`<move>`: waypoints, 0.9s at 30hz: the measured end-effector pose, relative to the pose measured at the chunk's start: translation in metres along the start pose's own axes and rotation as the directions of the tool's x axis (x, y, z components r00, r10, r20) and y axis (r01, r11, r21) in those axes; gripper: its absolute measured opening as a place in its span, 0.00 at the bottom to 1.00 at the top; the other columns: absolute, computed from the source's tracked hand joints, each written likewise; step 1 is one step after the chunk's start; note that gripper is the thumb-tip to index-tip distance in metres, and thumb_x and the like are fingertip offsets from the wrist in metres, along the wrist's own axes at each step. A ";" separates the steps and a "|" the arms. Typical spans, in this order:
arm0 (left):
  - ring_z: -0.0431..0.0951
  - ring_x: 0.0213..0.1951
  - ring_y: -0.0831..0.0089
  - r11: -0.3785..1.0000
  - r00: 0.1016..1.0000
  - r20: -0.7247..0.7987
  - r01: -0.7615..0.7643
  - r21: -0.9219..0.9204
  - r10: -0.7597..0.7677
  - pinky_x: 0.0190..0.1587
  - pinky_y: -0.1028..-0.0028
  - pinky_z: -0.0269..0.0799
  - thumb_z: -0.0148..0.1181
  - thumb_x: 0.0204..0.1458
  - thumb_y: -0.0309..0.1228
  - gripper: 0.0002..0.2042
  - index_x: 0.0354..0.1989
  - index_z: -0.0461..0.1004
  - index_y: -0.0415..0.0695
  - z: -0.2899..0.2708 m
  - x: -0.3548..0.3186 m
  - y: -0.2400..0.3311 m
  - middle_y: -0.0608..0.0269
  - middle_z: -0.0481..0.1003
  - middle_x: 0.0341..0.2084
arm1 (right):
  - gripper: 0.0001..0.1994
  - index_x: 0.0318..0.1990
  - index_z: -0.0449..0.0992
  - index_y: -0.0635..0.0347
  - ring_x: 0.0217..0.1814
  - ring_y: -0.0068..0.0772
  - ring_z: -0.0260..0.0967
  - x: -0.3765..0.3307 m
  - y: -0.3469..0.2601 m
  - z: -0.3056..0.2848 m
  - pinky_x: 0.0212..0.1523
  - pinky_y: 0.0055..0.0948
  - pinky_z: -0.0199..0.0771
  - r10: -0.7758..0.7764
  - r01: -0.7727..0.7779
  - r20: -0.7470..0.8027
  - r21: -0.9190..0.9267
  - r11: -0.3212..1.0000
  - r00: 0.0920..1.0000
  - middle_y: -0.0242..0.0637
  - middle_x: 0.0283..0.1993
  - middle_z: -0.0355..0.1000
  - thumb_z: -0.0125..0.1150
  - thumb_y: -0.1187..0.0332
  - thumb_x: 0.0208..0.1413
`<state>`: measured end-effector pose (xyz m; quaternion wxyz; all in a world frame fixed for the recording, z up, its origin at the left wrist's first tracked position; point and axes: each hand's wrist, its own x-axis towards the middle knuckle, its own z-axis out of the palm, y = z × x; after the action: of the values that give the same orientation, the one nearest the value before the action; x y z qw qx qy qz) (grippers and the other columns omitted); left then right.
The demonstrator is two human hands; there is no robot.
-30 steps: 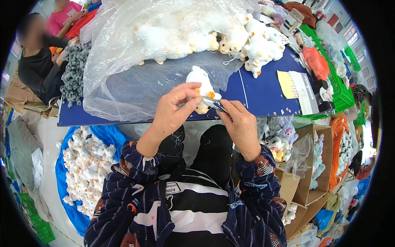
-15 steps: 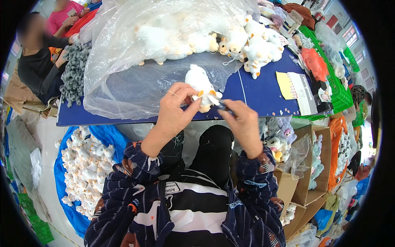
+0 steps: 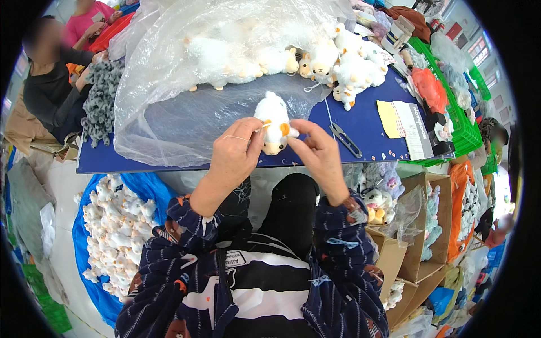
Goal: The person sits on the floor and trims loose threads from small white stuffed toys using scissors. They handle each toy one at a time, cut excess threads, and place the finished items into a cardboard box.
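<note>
Left hand [image 3: 235, 151] and right hand [image 3: 316, 151] gripping small white plush toy [image 3: 274, 123] between them, above near edge of blue table [image 3: 360, 127]. Fingers of both hands clamping toy's sides. Snips [image 3: 344, 139] lying on table just right of right hand. Plastic bag [image 3: 186, 73] with more white toys spreading behind. Blue sack [image 3: 84, 225] of toys sitting on floor, lower left.

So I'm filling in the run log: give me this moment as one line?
left hand: grips plush toy | right hand: pinches toy's side | snips: lying on blue table | clear bag: behind toy
</note>
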<state>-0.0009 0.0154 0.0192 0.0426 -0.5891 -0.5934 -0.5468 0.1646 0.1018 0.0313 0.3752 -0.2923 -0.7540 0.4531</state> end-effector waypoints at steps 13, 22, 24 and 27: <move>0.76 0.38 0.70 0.889 0.980 0.198 0.101 -0.447 -0.012 0.43 0.74 0.71 0.58 0.52 0.20 0.03 0.34 0.73 0.39 -0.013 -0.013 -0.011 0.59 0.74 0.42 | 0.09 0.38 0.74 0.67 0.19 0.08 0.58 0.014 0.011 0.028 0.17 0.14 0.55 0.221 -0.195 -0.019 0.397 0.897 0.975 0.25 0.25 0.69 0.62 0.68 0.57; 0.66 0.58 0.58 0.936 0.935 0.347 0.183 -0.302 -0.071 0.61 0.64 0.61 0.65 0.45 0.29 0.26 0.55 0.67 0.37 -0.027 -0.007 -0.025 0.51 0.63 0.58 | 0.08 0.36 0.73 0.64 0.15 0.10 0.53 0.009 -0.015 0.010 0.14 0.14 0.54 0.319 -0.329 0.134 0.636 0.698 0.938 0.26 0.23 0.66 0.62 0.69 0.56; 0.63 0.60 0.52 0.980 0.919 0.392 0.107 -0.170 -0.033 0.63 0.61 0.57 0.69 0.38 0.34 0.32 0.54 0.67 0.38 -0.020 -0.007 -0.013 0.49 0.64 0.57 | 0.08 0.37 0.73 0.64 0.16 0.10 0.53 0.011 -0.015 0.011 0.15 0.14 0.54 0.383 -0.394 0.182 0.695 0.601 0.905 0.26 0.23 0.66 0.62 0.69 0.56; 0.65 0.58 0.52 0.965 0.942 0.317 0.176 -0.195 -0.108 0.60 0.61 0.60 0.70 0.39 0.34 0.30 0.53 0.68 0.38 -0.008 -0.015 -0.017 0.49 0.66 0.55 | 0.09 0.39 0.73 0.64 0.17 0.09 0.53 0.008 -0.016 0.017 0.15 0.14 0.54 0.361 -0.382 0.193 0.718 0.582 0.912 0.25 0.24 0.65 0.62 0.68 0.57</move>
<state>-0.0138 0.0055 0.0014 -0.1546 -0.6224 -0.5697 -0.5140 0.1448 0.0931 0.0433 0.3479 -0.2590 -0.4301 0.7918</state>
